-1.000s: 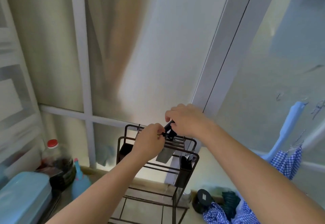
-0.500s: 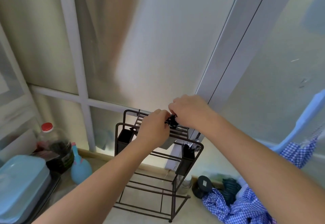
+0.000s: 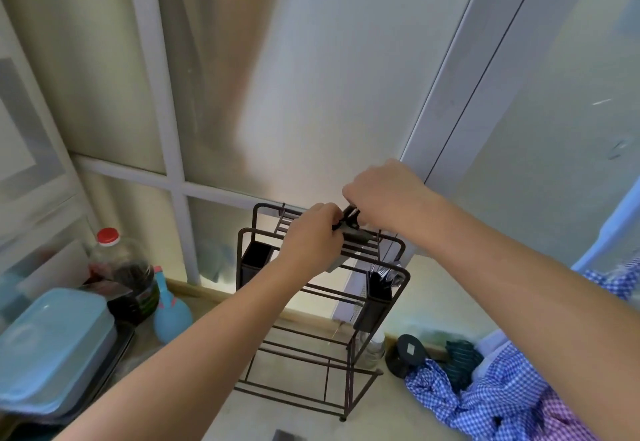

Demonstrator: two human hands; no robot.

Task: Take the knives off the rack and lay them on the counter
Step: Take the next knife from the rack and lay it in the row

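A dark metal wire rack stands on the pale counter against the frosted window. Both hands meet over the slotted top of the rack. My left hand is closed around something dark at the top bars, and a grey blade edge shows just below its knuckles. My right hand is curled over a black knife handle that sticks up from the slots. The rest of both knives is hidden by the hands and the bars. A black cup on the rack's right side holds utensils.
At the left stand a light blue lidded box, a red-capped bottle of dark liquid and a blue spray bottle. A black round object, a glass jar and a blue checked cloth lie at the right of the rack.
The view has tilted down and shows more of the counter. Both hands stay at the top of the rack, with the right hand slightly higher on the black handle.
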